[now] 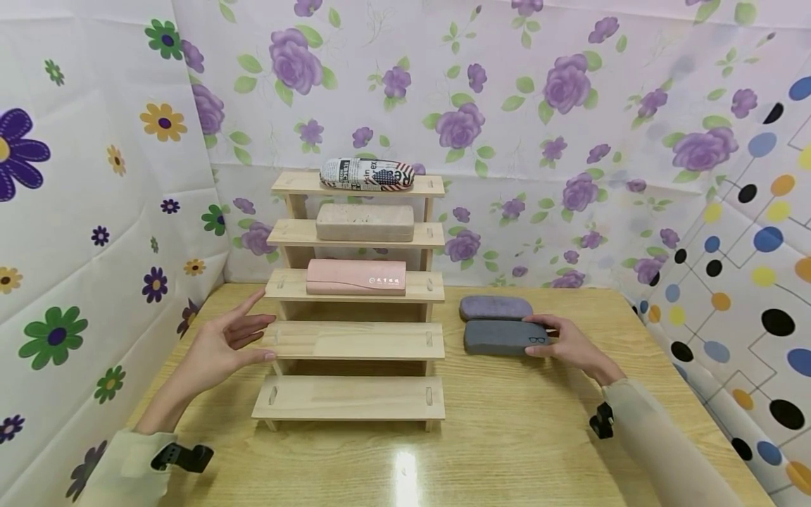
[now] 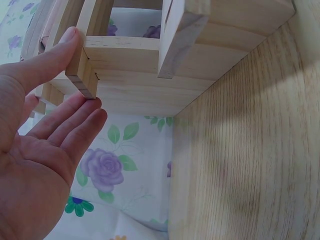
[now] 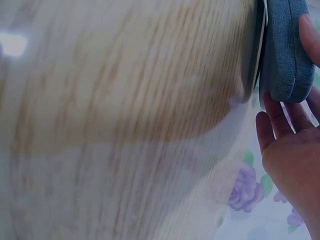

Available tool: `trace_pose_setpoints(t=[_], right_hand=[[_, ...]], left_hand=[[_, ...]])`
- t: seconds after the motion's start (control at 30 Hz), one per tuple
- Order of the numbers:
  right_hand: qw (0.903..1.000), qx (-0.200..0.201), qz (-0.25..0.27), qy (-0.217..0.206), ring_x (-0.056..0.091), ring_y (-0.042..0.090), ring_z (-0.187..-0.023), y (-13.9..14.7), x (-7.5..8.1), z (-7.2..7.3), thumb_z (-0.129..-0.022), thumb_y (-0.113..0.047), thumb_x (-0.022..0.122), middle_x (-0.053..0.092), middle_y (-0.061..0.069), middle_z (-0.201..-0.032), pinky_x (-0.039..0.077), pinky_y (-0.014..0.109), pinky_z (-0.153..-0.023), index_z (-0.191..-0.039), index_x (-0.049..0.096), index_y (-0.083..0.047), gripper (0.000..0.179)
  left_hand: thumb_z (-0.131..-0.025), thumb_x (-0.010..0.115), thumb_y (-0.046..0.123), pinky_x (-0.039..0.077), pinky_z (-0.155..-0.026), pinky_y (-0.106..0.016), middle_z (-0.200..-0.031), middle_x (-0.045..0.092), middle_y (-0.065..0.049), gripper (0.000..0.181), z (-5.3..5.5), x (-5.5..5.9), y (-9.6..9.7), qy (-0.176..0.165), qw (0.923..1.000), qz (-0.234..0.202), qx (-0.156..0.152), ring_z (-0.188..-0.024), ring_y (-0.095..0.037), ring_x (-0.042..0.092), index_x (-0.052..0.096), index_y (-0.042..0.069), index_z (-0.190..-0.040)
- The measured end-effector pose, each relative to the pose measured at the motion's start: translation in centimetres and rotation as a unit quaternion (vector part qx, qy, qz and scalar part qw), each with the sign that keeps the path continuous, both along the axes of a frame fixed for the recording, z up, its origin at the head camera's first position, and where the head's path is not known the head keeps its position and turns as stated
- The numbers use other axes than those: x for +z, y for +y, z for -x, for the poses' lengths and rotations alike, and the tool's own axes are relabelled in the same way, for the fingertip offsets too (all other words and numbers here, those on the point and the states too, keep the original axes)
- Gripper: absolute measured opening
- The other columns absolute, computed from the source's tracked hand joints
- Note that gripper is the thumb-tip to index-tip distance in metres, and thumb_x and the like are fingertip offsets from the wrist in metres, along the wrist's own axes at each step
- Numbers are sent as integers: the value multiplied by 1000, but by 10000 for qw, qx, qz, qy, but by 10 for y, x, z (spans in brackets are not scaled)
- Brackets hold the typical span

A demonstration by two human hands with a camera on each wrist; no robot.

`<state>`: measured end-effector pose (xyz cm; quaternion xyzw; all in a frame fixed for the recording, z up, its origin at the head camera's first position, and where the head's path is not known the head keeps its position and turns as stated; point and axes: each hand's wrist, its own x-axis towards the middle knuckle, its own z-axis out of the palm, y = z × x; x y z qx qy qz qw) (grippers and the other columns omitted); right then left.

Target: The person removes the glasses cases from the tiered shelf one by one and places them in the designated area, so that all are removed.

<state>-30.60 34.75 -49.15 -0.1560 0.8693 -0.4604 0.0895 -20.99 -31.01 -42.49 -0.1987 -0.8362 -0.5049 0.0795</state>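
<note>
My right hand (image 1: 572, 343) grips the right end of a dark grey glasses case (image 1: 497, 338), thumb on the near side and fingers at the far side. The right wrist view shows this case (image 3: 285, 50) as blue-grey fabric with a seam round it. Directly behind it lies a purple-grey glasses case (image 1: 494, 308). At the left side of a five-tier wooden display rack (image 1: 355, 398), my left hand (image 1: 218, 348) is spread, fingers fairly straight. In the left wrist view its thumb and fingertips are right at the end of a shelf board (image 2: 82, 70).
Upper rack tiers hold a newspaper-print glasses case (image 1: 367, 174), a beige case (image 1: 365, 222) and a pink case (image 1: 356, 277), top to bottom. The two lower tiers are bare boards. Patterned cloth (image 1: 507, 232) walls the wooden table (image 1: 507, 443) at back and sides.
</note>
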Motion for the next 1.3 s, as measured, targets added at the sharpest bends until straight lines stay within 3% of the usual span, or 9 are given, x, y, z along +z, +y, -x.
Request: trace_pose_setpoints(t=[0.2, 0.63, 0.97, 1.3], right_hand=[[9999, -3, -106, 11, 56, 41, -123, 2, -2, 3, -92, -25, 86, 47, 26, -153, 54, 49, -96, -153, 53, -5, 72], [9998, 93, -176, 9, 54, 45, -128, 2, -5, 8, -92, -21, 86, 43, 28, -156, 55, 52, -100, -153, 52, -3, 73], [9995, 136, -225, 150, 49, 49, -132, 1, -6, 7, -90, -18, 87, 40, 31, -157, 49, 64, -106, -151, 54, 0, 72], [9996, 92, -236, 118, 48, 50, -135, 2, -7, 8, -91, -18, 87, 41, 30, -158, 48, 62, -108, -153, 52, 0, 73]], left_hand=[[-84, 90, 4, 56, -99, -24, -136, 66, -23, 104, 0, 0, 0, 13, 10000, 12, 5, -126, -21, 64, 33, 22, -168], [-85, 90, 5, 55, -100, -24, -137, 66, -23, 103, -1, -1, -1, -13, 10000, 23, -8, -126, -39, 62, 32, 23, -168], [-84, 90, 5, 55, -100, -24, -137, 67, -21, 103, 0, 0, 0, -13, 10000, 34, -4, -126, -24, 64, 33, 24, -168], [-84, 90, 4, 55, -99, -23, -137, 66, -22, 103, 0, -1, 0, -19, 10000, 17, -1, -125, -18, 65, 33, 24, -168]])
